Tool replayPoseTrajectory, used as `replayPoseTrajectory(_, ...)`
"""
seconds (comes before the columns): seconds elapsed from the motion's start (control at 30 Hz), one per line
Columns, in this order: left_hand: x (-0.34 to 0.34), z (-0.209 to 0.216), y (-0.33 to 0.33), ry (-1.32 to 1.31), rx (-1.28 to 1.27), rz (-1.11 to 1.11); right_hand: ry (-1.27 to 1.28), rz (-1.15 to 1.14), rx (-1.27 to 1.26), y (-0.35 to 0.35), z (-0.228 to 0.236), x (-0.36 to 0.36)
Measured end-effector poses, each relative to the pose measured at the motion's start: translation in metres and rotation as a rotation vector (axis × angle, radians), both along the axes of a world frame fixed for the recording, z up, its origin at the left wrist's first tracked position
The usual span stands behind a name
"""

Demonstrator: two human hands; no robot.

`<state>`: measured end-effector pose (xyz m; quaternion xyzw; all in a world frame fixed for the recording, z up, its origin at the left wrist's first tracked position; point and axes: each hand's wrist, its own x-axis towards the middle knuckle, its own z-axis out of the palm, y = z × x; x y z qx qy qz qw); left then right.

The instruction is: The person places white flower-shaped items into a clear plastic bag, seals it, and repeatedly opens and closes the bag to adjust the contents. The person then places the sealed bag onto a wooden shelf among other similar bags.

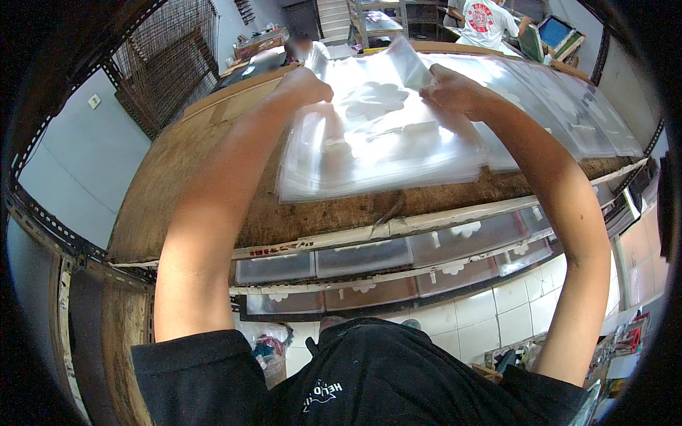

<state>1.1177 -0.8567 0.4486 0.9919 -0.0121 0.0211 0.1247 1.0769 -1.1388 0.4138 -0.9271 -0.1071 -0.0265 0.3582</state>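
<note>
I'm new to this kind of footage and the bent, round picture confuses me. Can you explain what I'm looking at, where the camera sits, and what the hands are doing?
There is no machine here: the camera sits on a person's head and looks down, and its wide lens bends straight edges. The two bare arms are that person's own. The left hand and right hand both rest on a stack of clear plastic bags printed with a white flower shape, lying on a worn wooden table. The right fingers seem to pinch the top bag's raised edge. More bags lie on shelves under the table. Another person works farther back.
</note>
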Motion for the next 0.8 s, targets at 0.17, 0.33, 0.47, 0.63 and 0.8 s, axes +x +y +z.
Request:
replayPoseTrajectory(0.17, -0.010, 0.007, 0.019, 0.048, -0.517, -0.100, 0.023, 0.006, -0.036, 0.005, 0.008, -0.010)
replayPoseTrajectory(0.33, -0.008, -0.003, 0.025, -0.025, -0.916, -0.157, -0.058, 0.159, -0.276, 0.000, 0.009, -0.009)
replayPoseTrajectory(0.47, -0.017, 0.003, 0.024, 0.087, -1.072, -0.055, -0.075, 0.152, -0.226, -0.005, -0.001, -0.001)
replayPoseTrajectory(0.63, -0.005, -0.017, 0.041, 0.201, -1.114, -0.160, 0.034, -0.027, -0.029, 0.002, 0.012, -0.016)
replayPoseTrajectory(0.8, 0.006, -0.036, 0.063, 0.139, -1.195, -0.382, 0.082, -0.083, -0.300, 0.025, 0.037, -0.026)
